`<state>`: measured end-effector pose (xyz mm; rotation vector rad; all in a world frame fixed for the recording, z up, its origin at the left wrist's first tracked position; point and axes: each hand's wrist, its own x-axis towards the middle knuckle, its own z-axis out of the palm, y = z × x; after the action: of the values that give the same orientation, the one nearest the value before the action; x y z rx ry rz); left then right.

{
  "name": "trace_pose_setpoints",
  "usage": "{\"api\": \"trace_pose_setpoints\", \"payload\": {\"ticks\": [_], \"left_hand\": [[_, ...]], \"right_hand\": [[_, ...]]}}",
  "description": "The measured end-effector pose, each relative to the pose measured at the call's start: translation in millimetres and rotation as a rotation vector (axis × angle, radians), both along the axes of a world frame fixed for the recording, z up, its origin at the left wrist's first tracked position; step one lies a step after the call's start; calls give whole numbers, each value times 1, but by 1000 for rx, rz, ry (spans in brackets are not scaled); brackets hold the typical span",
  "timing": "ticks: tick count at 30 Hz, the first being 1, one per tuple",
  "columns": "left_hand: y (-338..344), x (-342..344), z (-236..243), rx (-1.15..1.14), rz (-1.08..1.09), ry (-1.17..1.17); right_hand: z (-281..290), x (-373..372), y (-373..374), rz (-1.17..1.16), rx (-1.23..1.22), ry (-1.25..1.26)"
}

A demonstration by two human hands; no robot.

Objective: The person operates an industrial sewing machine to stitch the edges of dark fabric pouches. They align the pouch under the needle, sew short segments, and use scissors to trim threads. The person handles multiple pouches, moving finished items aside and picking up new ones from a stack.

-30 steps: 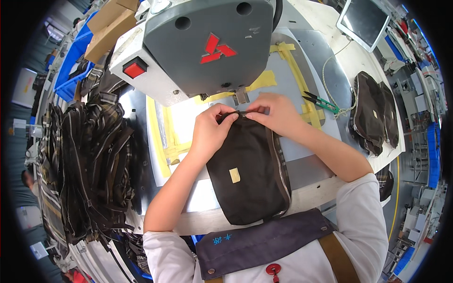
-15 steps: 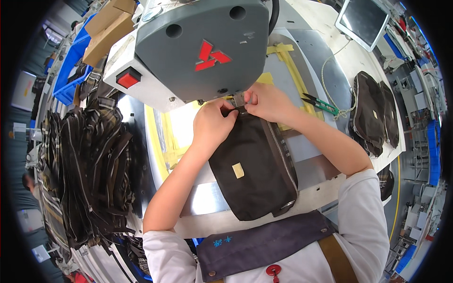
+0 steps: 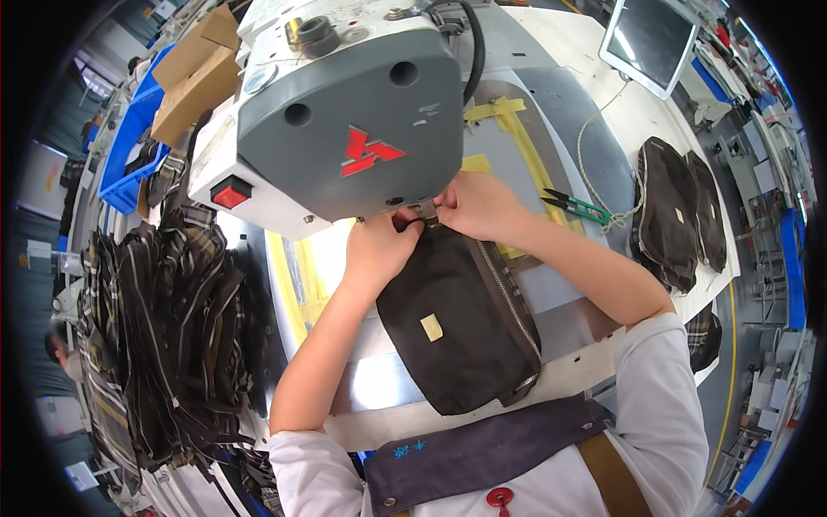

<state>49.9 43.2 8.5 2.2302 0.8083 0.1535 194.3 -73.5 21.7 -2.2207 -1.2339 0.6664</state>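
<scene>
A dark brown fabric pouch [image 3: 452, 336] with a metal zipper along its right side and a small cream patch lies before me. Its far end sits beneath the grey head of a sewing machine [image 3: 345, 129]. My left hand [image 3: 379, 250] pinches the left part of that end, thumb and fingers closed. On the other side, my right hand [image 3: 480, 207] is closed on the same end, close to the metal foot [image 3: 425, 209]. The machine head and my fingers hide the exact spot under the needle.
At left hangs a thick pile of dark and plaid zippered pieces [image 3: 164, 336]. Behind it are a blue bin [image 3: 129, 177] and a cardboard box [image 3: 194, 82]. Green-handled snips [image 3: 577, 207] on a cord, more pouches [image 3: 668, 211] and a white-framed tablet [image 3: 650, 43] lie at right.
My viewpoint has shifted a little, so the machine and table sit slightly differently in the picture. Both hands keep their hold on the pouch's far end, with little visible movement.
</scene>
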Motion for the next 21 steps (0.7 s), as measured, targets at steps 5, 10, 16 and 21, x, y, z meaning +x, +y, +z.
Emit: {"api": "trace_pose_setpoints", "payload": {"ticks": [5, 10, 16, 21], "left_hand": [[3, 1, -1, 11, 29, 5], [2, 8, -1, 29, 26, -63], [8, 9, -3, 29, -48, -74], [9, 5, -9, 74, -61, -111]], "right_hand": [[-5, 2, 1, 7, 53, 27], [3, 4, 1, -16, 54, -31], [-25, 8, -12, 324, 553, -345], [-28, 6, -13, 413, 585, -439]]}}
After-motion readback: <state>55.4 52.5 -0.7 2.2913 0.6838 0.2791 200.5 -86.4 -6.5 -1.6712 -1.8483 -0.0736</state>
